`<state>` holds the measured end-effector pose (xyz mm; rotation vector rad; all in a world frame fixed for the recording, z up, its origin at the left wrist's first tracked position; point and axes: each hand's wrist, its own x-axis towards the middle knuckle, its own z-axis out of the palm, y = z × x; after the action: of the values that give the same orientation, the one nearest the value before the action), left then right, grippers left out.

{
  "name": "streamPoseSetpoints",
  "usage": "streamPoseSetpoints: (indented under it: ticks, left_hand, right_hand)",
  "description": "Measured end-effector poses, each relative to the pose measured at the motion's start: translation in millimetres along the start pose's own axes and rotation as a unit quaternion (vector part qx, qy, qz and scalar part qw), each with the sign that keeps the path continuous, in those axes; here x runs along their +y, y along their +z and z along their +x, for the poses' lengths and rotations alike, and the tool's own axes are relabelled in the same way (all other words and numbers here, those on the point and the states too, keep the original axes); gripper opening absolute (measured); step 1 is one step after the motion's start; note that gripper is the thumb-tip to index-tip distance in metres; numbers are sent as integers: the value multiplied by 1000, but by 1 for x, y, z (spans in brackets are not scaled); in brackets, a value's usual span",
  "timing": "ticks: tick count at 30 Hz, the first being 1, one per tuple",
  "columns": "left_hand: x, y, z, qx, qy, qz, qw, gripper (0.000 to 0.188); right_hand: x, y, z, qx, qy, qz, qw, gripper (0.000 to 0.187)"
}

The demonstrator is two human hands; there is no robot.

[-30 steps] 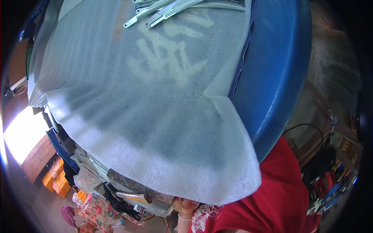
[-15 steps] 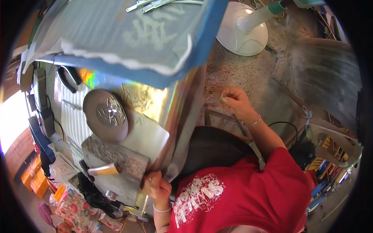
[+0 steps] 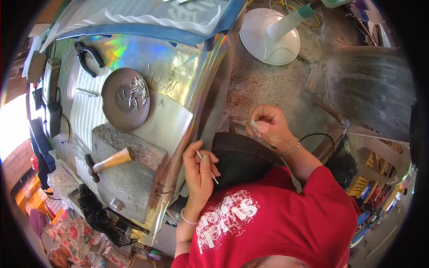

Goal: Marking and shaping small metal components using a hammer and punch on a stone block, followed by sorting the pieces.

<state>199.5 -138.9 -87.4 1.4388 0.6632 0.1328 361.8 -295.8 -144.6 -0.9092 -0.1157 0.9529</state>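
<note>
My left hand (image 3: 199, 172) is closed on a thin whitish rod (image 3: 215, 178), whose ends stick out on both sides of the fingers. It is just off the table's near edge, above my dark lap. Farther right, over the floor, my right hand (image 3: 267, 125) pinches a small silvery metal piece (image 3: 252, 123) between thumb and fingers; most of that piece is hidden. On the table a round brown dish (image 3: 117, 114) holds several short silvery metal pins (image 3: 137, 93). More pins (image 3: 160, 82) lie loose on the shiny sheet beside it.
A hammer (image 3: 111, 161) with a wooden handle rests on a grey stone slab (image 3: 120, 190). Black-handled pliers (image 3: 88, 60) lie at the back left. A blue-edged tray (image 3: 134, 29) overhangs the far table. A white round stand base (image 3: 270, 36) is on the floor. Another person (image 3: 73, 234) is at lower left.
My left hand has risen from the table's edge and moved right, and the rod in it now shows. My right hand has dropped slightly; a metal piece shows in its pinch. The view has shifted.
</note>
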Motion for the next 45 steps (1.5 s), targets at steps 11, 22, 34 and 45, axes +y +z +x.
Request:
streamPoseSetpoints:
  ticks: [11,22,34,45]
  left_hand:
    - [-4,9,0,-20,-30,-12,999,32]
    - [81,-20,-23,-34,-78,-43,995,31]
    - [166,-175,136,65,99,525,843,36]
    - [153,-180,179,-58,22,576,815,31]
  right_hand:
    - [-1,1,1,-8,18,82,996,4]
    - [-19,18,7,184,-109,-453,865,10]
    - [-72,196,128,-113,-368,-571,725,17]
    - [-88,146,107,-55,-214,-619,754,15]
